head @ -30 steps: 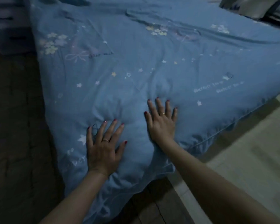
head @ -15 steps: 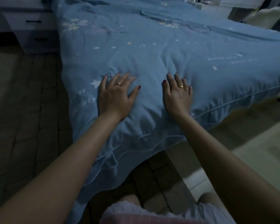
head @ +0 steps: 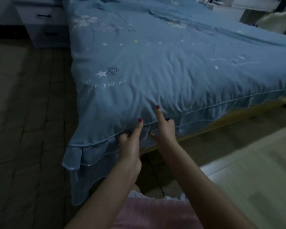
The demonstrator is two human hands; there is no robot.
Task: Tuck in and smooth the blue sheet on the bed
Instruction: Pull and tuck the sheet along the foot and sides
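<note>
The pale blue cotton sheet with star prints [head: 155, 66] is lying spread over the bed, its piped hem hanging over the near corner. The left hand [head: 130, 141] is pinching the hem, thumb on top and fingers curled beneath. The right hand [head: 163, 128] is gripping the same hem just beside it. The tucking step appears to be starting. The next move is likely calling for pushing the gathered hem under the near edge of the bed, then flattening the wrinkles above it.

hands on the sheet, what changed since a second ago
Both hands came back from lying flat on top of the sheet to its near edge. The left hand and right hand now grip that edge, thumbs on top, fingers curled under. The sheet remains spread over the bed.
</note>
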